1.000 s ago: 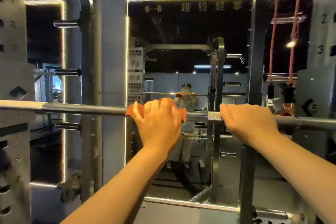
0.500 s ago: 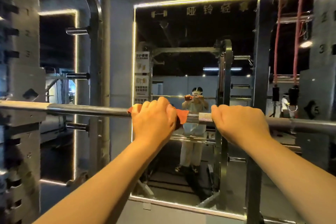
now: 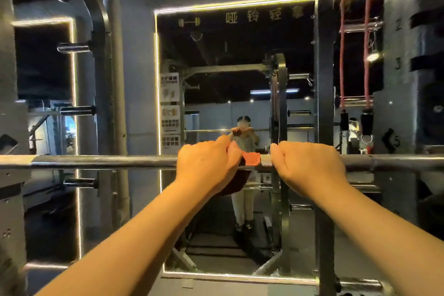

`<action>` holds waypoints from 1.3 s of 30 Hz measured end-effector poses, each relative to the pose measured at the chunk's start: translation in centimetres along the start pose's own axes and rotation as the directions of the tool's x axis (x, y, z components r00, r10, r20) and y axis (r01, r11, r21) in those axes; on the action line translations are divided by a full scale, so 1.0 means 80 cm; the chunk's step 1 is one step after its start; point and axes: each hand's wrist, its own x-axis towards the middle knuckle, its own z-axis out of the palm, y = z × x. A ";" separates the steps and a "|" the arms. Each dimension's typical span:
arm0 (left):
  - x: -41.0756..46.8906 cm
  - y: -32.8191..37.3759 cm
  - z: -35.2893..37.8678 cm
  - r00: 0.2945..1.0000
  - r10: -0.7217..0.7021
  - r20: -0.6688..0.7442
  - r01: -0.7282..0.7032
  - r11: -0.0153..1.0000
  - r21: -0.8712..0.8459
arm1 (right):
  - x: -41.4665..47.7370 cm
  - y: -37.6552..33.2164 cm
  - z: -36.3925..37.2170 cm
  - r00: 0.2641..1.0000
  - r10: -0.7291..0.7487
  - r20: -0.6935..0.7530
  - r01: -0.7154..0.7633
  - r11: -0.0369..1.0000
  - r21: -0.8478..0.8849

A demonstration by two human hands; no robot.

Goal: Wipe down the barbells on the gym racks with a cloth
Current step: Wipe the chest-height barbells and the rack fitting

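A steel barbell lies level across the rack at chest height, spanning the whole view. My left hand grips an orange cloth wrapped round the bar near its middle; part of the cloth hangs dark below the bar. My right hand grips the bare bar just to the right, close to the cloth, with a short knurled stretch between the two hands.
Grey rack uprights with numbered holes stand at far left and far right. A dark post rises behind the bar. A lit mirror faces me. Red resistance bands hang at upper right. Plate pegs stick out at left.
My left hand has slid the cloth to the right along the bar, closing the gap to my right hand. My right hand has kept its grip on the bar.
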 end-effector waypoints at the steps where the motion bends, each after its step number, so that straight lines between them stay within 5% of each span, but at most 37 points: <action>1: 0.003 0.007 -0.003 1.000 0.015 -0.016 -0.015 1.000 0.017 | 0.001 0.000 0.002 1.000 0.013 -0.002 -0.013 1.000 -0.001; 11: -0.030 -0.014 0.062 0.887 0.259 -0.382 -0.313 0.946 -0.085 | -0.001 -0.001 0.012 0.994 0.065 -0.093 -0.071 0.996 -0.059; 18: -0.043 -0.005 0.083 0.868 0.223 -0.443 -0.302 0.946 -0.116 | 0.002 -0.004 0.012 0.995 0.074 -0.074 -0.078 0.995 -0.057; 24: -0.007 0.010 0.018 0.951 0.247 -0.185 -0.274 0.952 -0.137 | 0.001 -0.009 0.001 0.996 0.080 -0.037 -0.081 0.996 -0.035; 33: -0.030 0.031 0.053 0.957 0.037 -0.287 -0.074 0.990 -0.118 | 0.002 -0.002 0.009 0.997 0.034 -0.067 -0.029 0.997 0.072; 37: 0.000 0.046 0.011 0.981 0.141 -0.131 -0.152 0.985 -0.084 | 0.000 0.001 0.003 0.998 0.022 -0.054 -0.014 0.991 0.134; 39: 0.005 0.044 0.010 0.970 0.183 -0.160 -0.202 0.973 -0.110 | 0.000 0.002 0.005 0.998 0.016 -0.065 -0.008 0.991 0.134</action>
